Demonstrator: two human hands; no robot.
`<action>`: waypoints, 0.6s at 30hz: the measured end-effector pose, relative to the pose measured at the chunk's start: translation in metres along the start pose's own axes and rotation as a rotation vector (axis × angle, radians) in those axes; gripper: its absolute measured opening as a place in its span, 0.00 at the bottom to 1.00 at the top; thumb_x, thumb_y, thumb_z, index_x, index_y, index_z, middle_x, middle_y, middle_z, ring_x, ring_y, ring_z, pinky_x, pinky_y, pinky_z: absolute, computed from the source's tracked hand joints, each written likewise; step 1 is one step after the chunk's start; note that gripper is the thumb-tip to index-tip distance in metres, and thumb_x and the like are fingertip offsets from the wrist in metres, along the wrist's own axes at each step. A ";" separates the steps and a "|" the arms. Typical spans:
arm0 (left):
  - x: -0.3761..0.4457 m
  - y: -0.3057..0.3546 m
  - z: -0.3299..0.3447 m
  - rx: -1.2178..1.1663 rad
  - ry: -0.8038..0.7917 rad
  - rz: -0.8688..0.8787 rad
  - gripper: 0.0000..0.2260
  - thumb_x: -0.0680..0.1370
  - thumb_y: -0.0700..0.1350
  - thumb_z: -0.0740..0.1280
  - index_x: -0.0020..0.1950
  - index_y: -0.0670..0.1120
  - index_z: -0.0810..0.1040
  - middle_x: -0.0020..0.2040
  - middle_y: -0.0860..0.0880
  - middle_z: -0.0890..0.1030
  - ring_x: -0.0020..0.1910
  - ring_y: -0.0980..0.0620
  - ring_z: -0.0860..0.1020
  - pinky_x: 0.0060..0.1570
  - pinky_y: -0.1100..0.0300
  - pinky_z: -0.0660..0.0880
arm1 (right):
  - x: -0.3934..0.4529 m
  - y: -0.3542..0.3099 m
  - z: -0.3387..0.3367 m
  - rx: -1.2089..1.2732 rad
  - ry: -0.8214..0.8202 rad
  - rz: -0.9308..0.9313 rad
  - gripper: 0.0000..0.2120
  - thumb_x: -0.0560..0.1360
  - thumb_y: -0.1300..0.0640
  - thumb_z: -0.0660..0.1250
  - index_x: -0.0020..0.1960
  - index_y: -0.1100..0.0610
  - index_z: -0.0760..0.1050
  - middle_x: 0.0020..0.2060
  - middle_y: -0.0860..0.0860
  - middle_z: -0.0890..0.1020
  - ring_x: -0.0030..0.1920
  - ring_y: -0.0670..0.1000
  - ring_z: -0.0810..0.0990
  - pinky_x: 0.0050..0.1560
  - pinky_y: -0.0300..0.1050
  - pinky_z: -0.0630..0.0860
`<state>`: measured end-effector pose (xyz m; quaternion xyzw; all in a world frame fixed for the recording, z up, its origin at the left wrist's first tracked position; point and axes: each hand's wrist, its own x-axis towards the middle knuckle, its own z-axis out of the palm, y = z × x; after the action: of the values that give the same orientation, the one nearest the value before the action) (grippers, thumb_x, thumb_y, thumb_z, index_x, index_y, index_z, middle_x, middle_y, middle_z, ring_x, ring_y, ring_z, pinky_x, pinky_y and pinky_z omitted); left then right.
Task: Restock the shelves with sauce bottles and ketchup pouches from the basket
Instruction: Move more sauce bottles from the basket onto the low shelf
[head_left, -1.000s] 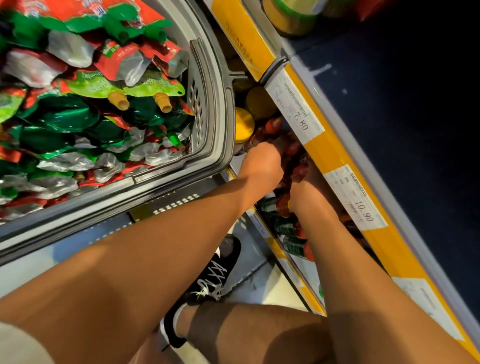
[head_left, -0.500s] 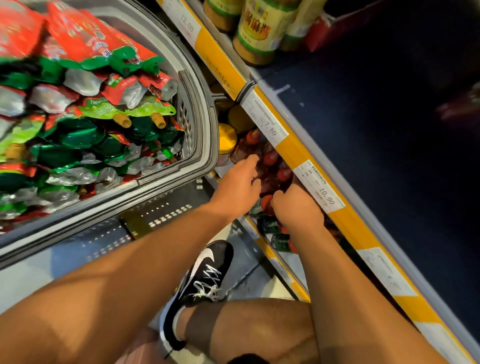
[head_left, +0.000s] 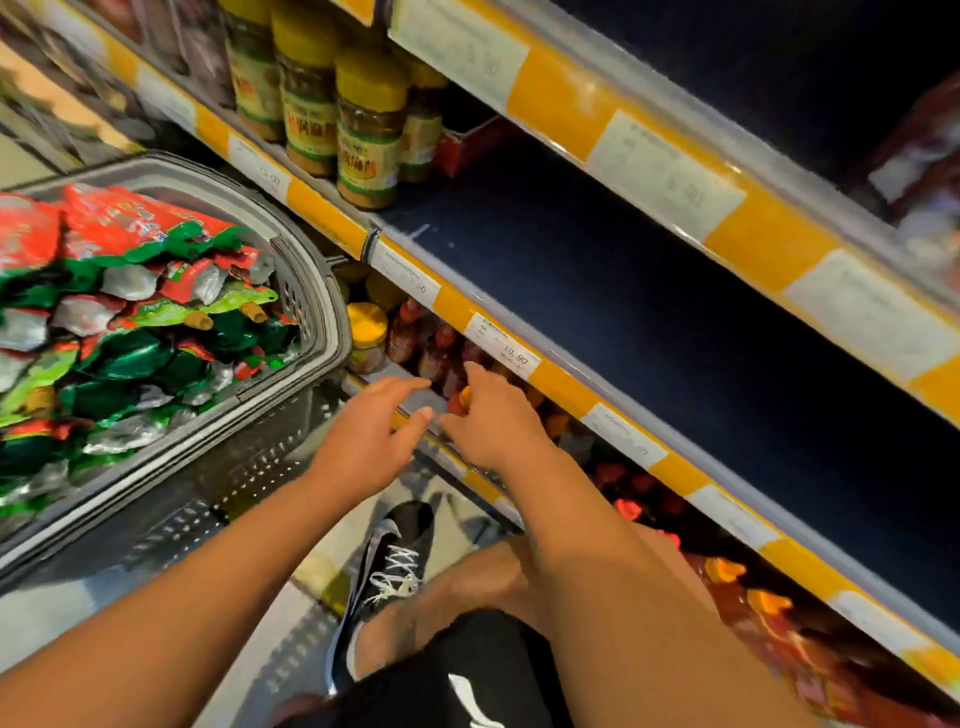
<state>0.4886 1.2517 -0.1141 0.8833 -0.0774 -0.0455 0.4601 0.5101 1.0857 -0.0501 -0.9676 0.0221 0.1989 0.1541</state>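
While both hands (head_left: 363, 441) (head_left: 493, 426) hover empty, sauce bottles (head_left: 431, 348) stand shelved; basket (head_left: 317, 291) full.

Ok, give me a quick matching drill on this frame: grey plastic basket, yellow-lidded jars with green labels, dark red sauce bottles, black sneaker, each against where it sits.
Things:
1. grey plastic basket
2. yellow-lidded jars with green labels
3. dark red sauce bottles with red caps
4. black sneaker with white laces

Places:
A. on the floor between the forearms
B. on the low shelf, just beyond both hands' fingertips
C. at the left, heaped with red and green pouches
D. on the shelf above the dark bare shelf's left end

Pairs: 1-C, 2-D, 3-B, 4-A
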 end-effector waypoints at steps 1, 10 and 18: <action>-0.004 0.006 -0.004 0.001 0.010 0.015 0.17 0.83 0.50 0.67 0.72 0.49 0.77 0.67 0.50 0.78 0.66 0.50 0.76 0.65 0.52 0.73 | -0.009 0.002 -0.004 0.052 0.013 -0.017 0.37 0.79 0.45 0.69 0.81 0.52 0.56 0.75 0.54 0.68 0.73 0.61 0.69 0.70 0.61 0.71; -0.030 0.086 -0.027 -0.022 0.007 0.162 0.20 0.81 0.48 0.70 0.73 0.54 0.76 0.70 0.56 0.76 0.70 0.56 0.73 0.68 0.57 0.68 | -0.107 0.021 -0.036 0.372 0.485 -0.087 0.26 0.80 0.51 0.66 0.77 0.44 0.64 0.72 0.44 0.72 0.71 0.48 0.68 0.64 0.40 0.64; -0.045 0.198 -0.025 -0.054 -0.065 0.435 0.23 0.80 0.47 0.71 0.74 0.61 0.74 0.71 0.61 0.74 0.74 0.61 0.69 0.72 0.55 0.66 | -0.234 0.091 -0.082 0.467 0.808 -0.069 0.25 0.81 0.50 0.66 0.76 0.39 0.65 0.73 0.36 0.68 0.73 0.37 0.65 0.71 0.36 0.64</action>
<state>0.4289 1.1683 0.0635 0.8313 -0.2796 0.0243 0.4798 0.3167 0.9701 0.0865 -0.9070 0.0925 -0.2094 0.3535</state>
